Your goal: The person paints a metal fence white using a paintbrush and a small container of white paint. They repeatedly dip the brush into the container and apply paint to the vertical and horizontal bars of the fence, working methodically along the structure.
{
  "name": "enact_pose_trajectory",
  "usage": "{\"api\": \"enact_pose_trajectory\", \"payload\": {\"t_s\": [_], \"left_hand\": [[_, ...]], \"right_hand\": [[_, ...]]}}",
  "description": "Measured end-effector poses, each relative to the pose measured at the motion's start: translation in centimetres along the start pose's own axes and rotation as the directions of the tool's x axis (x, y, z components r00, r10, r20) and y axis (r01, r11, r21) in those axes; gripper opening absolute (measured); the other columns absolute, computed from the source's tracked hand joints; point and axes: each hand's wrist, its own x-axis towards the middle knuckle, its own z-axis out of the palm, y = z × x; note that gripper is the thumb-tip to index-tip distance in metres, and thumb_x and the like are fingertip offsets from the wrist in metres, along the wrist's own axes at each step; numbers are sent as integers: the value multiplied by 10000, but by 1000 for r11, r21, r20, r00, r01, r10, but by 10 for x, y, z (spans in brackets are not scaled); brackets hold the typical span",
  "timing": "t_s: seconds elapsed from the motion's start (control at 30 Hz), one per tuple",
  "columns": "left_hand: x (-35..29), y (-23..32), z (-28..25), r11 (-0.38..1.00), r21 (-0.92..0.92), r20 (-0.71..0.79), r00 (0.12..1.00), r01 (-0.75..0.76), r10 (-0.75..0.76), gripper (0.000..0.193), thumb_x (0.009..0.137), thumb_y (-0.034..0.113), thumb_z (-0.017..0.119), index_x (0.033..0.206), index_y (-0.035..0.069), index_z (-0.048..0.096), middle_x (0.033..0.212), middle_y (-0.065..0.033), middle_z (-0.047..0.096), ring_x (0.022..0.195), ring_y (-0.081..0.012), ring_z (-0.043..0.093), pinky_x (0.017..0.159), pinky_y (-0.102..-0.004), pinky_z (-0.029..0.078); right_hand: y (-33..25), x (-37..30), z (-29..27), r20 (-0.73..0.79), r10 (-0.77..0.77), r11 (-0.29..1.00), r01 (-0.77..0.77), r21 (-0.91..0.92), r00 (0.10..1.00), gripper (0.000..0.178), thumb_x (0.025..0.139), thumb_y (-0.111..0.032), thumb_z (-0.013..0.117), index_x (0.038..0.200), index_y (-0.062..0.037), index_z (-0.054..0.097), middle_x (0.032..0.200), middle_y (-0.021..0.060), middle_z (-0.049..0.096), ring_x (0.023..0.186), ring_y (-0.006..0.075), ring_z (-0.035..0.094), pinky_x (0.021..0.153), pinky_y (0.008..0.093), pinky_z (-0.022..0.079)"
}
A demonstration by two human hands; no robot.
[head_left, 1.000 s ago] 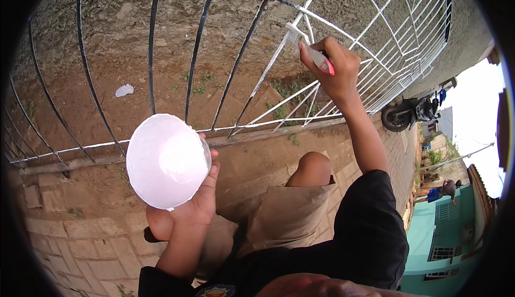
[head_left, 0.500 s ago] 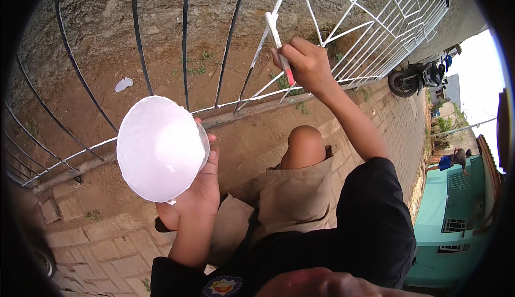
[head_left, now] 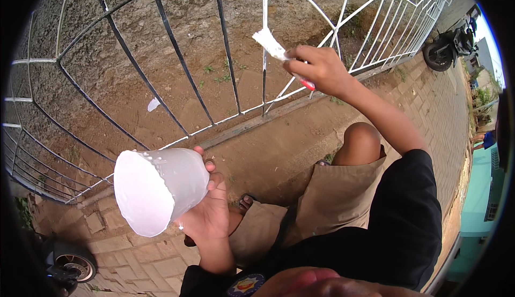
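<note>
My left hand [head_left: 210,211] is wrapped round a translucent plastic cup [head_left: 185,176] with white paint [head_left: 142,194] at its mouth; a few white drips mark the cup's side. Between the fingers of my right hand [head_left: 322,71] is a paintbrush [head_left: 271,45] with a red handle end and white-coated bristles. The bristles are at a vertical bar of the metal fence [head_left: 264,82]. Above the brush that bar is white, and below it still shows dark stretches. Bars to the left are black; those to the right are white.
Behind the fence are a rough wall [head_left: 177,23], bare soil and a scrap of clear plastic [head_left: 153,104]. Brick paving [head_left: 134,265] runs around me. A motorcycle [head_left: 450,45] stands far right, another wheel [head_left: 75,262] lower left. A person [head_left: 485,139] is near a turquoise building [head_left: 480,200].
The brush has moved down along the bar, and more of the bar's upper part is white. The cup has turned so its side shows. My view has shifted left.
</note>
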Motion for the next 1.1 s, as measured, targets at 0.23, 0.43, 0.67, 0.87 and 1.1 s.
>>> {"api": "enact_pose_trajectory", "payload": {"t_s": [0.23, 0.43, 0.67, 0.87, 1.1], "left_hand": [[0, -2, 1, 996, -9, 32, 995, -92, 92, 556, 973, 336, 585, 1387, 1, 427, 1349, -280, 415, 1052, -343, 492, 760, -329, 492], [0, -5, 7, 972, 45, -15, 973, -230, 231, 557, 962, 280, 615, 1401, 2, 412, 1379, -278, 394, 1078, -353, 485, 795, -351, 490], [-2, -4, 13, 921, 95, -25, 924, -379, 383, 642, 935, 275, 661, 1420, -21, 365, 1361, -298, 403, 1068, -347, 498, 799, -347, 507], [6, -23, 20, 927, 144, -45, 933, -346, 356, 618, 910, 231, 674, 1405, -9, 392, 1353, -280, 402, 1064, -334, 491, 783, -337, 504], [11, -26, 17, 969, 90, -86, 968, -230, 238, 610, 877, 240, 706, 1364, -6, 433, 1324, -256, 409, 1059, -315, 482, 778, -338, 495]], "right_hand": [[-14, -8, 32, 302, -27, 931, -86, 355, 953, 173, 902, -206, 694, 900, -66, 593, 780, 101, 583, 695, 308, 631, 598, 405, 503], [24, -2, -1, -380, 270, 949, -177, 261, 885, 150, 780, -73, 800, 804, -55, 654, 767, 61, 657, 650, 198, 654, 529, 300, 496], [14, -41, 68, -276, -54, 977, 108, 183, 960, 116, 786, -134, 673, 877, -129, 602, 799, 8, 583, 640, 147, 627, 445, 293, 459], [-10, -57, 81, -78, -224, 900, 237, 367, 971, 148, 800, -162, 635, 925, -152, 557, 784, 11, 534, 649, 164, 639, 462, 307, 476], [70, -31, 22, -486, 175, 968, -59, 244, 856, 120, 780, -60, 794, 840, -73, 690, 834, 57, 705, 722, 184, 705, 552, 282, 534]]}}
